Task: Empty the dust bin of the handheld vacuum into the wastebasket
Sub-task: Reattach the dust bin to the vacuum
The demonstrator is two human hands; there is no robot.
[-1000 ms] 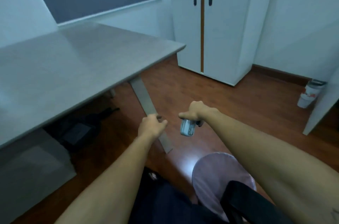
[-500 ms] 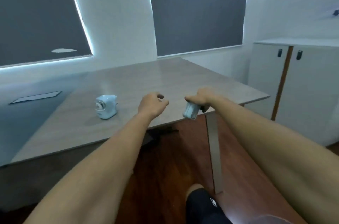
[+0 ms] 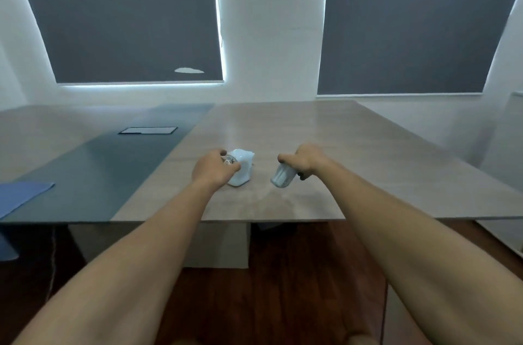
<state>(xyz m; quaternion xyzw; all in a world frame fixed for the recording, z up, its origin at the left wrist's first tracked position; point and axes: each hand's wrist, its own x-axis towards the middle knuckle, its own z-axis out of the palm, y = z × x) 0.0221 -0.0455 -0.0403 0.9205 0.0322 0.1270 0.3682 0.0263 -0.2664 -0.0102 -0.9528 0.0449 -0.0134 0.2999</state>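
Observation:
The pale blue-white handheld vacuum body (image 3: 244, 167) stands on the wooden table (image 3: 353, 152), a little in from its front edge. My left hand (image 3: 210, 170) covers its left side, thumb and fingers curled around the round metal part on its front. Just to the right, my right hand (image 3: 307, 159) holds the small clear dust bin (image 3: 281, 176) from above, tilted and hanging just over the tabletop. A short gap separates the bin from the vacuum body. No wastebasket is in view.
A blue-grey desk (image 3: 113, 172) adjoins the table on the left, with a cable hatch (image 3: 147, 130) and a blue sheet (image 3: 21, 197) at its left edge. Blinds cover two windows behind. A white cabinet (image 3: 512, 152) stands far right. Dark wood floor (image 3: 283, 288) lies below.
The view swung left from the floor and cabinet to face the table. Both hands moved over the tabletop; my left hand reached the vacuum body. The dust bin stayed in my right hand.

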